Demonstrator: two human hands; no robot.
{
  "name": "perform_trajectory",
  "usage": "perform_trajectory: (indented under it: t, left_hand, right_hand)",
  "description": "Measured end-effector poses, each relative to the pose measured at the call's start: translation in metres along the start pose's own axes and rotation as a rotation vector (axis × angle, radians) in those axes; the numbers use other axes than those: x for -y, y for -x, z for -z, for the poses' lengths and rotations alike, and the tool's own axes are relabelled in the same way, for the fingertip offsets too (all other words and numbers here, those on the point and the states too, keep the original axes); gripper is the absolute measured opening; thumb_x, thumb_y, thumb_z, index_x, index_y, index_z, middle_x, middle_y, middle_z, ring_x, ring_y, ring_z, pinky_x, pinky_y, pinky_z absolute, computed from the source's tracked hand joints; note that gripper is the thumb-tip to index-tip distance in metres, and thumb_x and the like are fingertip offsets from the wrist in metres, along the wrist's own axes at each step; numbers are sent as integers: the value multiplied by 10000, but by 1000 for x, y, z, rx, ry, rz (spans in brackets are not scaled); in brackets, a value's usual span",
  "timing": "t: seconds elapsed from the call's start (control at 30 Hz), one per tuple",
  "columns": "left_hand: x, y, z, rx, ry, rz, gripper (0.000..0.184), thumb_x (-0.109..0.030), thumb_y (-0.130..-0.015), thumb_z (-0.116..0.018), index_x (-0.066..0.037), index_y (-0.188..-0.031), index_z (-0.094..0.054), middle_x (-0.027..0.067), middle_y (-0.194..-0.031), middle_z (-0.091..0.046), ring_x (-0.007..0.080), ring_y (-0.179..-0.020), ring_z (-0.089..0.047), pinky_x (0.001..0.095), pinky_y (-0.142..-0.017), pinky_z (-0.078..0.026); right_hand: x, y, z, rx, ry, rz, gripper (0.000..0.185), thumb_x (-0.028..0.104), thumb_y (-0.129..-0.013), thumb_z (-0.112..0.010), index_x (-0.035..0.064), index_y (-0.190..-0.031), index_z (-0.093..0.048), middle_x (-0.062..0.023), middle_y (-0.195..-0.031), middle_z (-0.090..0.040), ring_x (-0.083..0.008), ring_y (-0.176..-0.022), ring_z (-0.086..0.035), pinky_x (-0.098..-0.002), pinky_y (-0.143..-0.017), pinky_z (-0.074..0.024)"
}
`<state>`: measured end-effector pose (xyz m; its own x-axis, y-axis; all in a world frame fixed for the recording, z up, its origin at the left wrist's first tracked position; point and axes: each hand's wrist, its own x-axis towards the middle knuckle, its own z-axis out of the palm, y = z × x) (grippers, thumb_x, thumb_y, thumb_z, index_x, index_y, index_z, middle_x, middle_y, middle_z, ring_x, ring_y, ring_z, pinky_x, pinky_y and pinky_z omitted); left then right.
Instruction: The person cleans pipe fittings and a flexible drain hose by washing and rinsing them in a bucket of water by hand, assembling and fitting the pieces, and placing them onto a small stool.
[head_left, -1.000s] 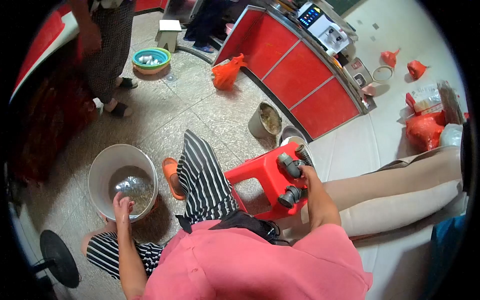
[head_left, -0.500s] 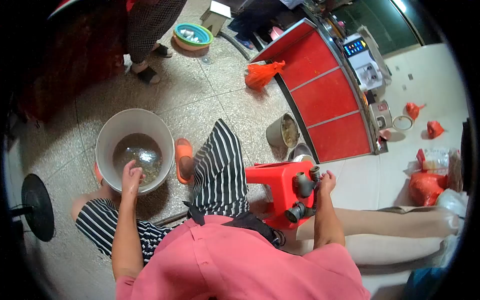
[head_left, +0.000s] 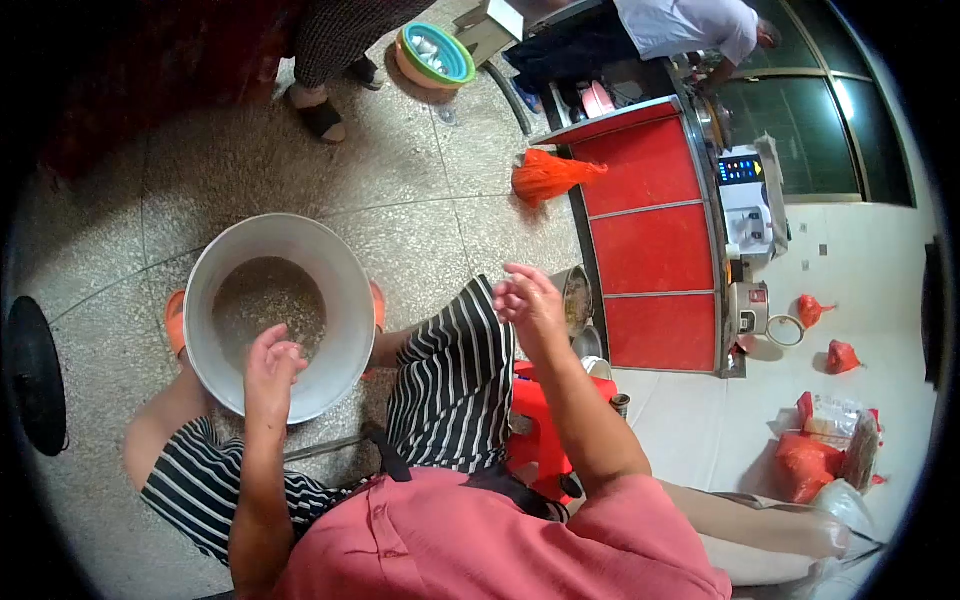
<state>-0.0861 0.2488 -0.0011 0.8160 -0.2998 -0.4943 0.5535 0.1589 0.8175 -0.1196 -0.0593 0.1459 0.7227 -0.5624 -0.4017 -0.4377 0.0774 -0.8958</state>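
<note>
My left hand [head_left: 270, 375] hangs over the near side of a large pale pot [head_left: 348, 335], its fingers loosely bent and apart, holding nothing I can see. Murky water [head_left: 265, 300] with bits in it covers the pot's bottom. Raised above my striped right knee, my right hand [head_left: 530, 300] has loosely curled fingers that are apart, with nothing visible in them. Below my right forearm stands a red plastic stool [head_left: 540, 425], mostly covered by the arm. A dark metal part [head_left: 620, 403] shows beside the forearm; other metal pieces there are hidden.
Beyond my right hand are a metal bucket [head_left: 577, 295] and a red-panelled counter [head_left: 655, 250]. An orange bag [head_left: 545, 178] lies on the floor near stacked basins [head_left: 405, 65]. One person [head_left: 690, 28] leans over the counter; another's foot [head_left: 320, 120] is at upper left. A black fan [head_left: 35, 375] stands left.
My right hand has moved left from beside the metal parts on the stool to above my knee. My left hand remains over the pot. The view shifted, bringing the person at the counter into sight.
</note>
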Motion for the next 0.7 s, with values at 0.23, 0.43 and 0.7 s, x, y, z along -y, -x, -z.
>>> perform_trajectory:
  t: [0.23,0.43,0.7]
  left_hand:
    - [-34,-7,-2,14,133,17,383,-61,-830,-485,-15,-1204,-417,71,-942,-547,123,-788,-542,216,-666,-391]
    - [-32,-14,5,-96,162,90,380,-43,-822,-459,-15,-1200,-421,84,-954,-545,135,-795,-542,227,-677,-393]
    - [-40,-25,4,-189,258,174,368,-41,-804,-472,-9,-1169,-442,89,-949,-544,140,-779,-544,237,-668,-397]
  right_hand:
    - [-28,-20,-97,326,60,-152,237,148,-855,-508,16,-1050,-522,-78,-800,-581,-141,-638,-568,-239,-535,-450]
    - [-49,-33,-127,436,37,-271,206,149,-860,-512,36,-1029,-541,-55,-803,-580,-116,-641,-562,-219,-541,-437]
    - [-55,-54,-133,424,107,-307,212,163,-853,-509,40,-1024,-533,-53,-793,-580,-112,-636,-558,-206,-522,-417]
